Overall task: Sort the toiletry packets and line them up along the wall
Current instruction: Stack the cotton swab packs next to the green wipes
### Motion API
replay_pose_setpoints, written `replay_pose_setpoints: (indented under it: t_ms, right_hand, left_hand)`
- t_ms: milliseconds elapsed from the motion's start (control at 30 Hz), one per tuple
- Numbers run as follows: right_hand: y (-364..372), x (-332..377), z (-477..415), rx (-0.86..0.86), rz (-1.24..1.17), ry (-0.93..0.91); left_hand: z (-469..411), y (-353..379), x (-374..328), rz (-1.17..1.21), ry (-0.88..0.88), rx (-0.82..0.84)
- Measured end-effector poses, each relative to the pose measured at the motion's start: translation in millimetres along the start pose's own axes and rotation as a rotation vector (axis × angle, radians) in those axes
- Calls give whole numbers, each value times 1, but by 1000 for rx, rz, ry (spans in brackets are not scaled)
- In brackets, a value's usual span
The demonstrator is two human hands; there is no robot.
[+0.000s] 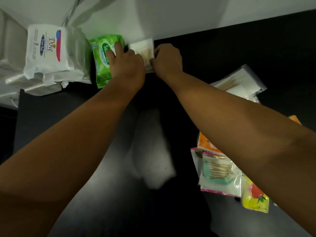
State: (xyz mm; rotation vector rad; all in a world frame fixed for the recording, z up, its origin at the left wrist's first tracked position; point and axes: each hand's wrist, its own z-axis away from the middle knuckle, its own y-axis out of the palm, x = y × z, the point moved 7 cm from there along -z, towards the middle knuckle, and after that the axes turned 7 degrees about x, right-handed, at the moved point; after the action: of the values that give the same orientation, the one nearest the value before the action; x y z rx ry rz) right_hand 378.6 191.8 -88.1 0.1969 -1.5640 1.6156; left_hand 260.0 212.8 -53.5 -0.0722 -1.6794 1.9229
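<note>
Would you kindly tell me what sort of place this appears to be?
Probably a housekeeping or supply counter, not certain: a dark tabletop against a white wall, stacked Dove packets and a green wipes pack lined along it.

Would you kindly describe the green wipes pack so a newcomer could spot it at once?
Look along the white wall behind the black table. The green wipes pack sits between the white Dove pack and a clear toothpick packet, with the left hand on it. It is the only green item there.
</note>
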Motion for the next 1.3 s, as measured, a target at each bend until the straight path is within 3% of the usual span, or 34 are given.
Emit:
replay_pose_setpoints:
  t_ms: [167, 367, 500, 700, 867, 1033, 1133, 1200, 1300]
  right_hand:
    - [-11, 4, 12, 28, -4, -44]
    - [-80, -28, 55, -95, -139, -115]
    - [-128, -69, 88, -130, -148, -100]
    - [-172, -122, 156, -96, 34, -75]
    - [-157, -158, 187, 14, 92, 34]
    - [-143, -164, 195, 19, 92, 61]
    - [-148, -170, 202, -56, 62, 83]
    - [-149, -171, 199, -119, 39, 107]
    - [-150, -169, 193, -203, 3, 140]
  left_hand:
    - [4, -12, 2, 85, -9, -40]
    - [31, -46, -34, 580, 177, -247]
    - [58, -41, -88, 887, 387, -119]
    - [108, -33, -155, 789, 620, 29]
    - [117, -22, -168, 669, 580, 41]
    - [122, -19, -169, 628, 622, 88]
    - [128, -25, -170, 795, 630, 23]
    - [119, -26, -162, 850, 536, -61]
    - [108, -24, -161, 805, 467, -9]
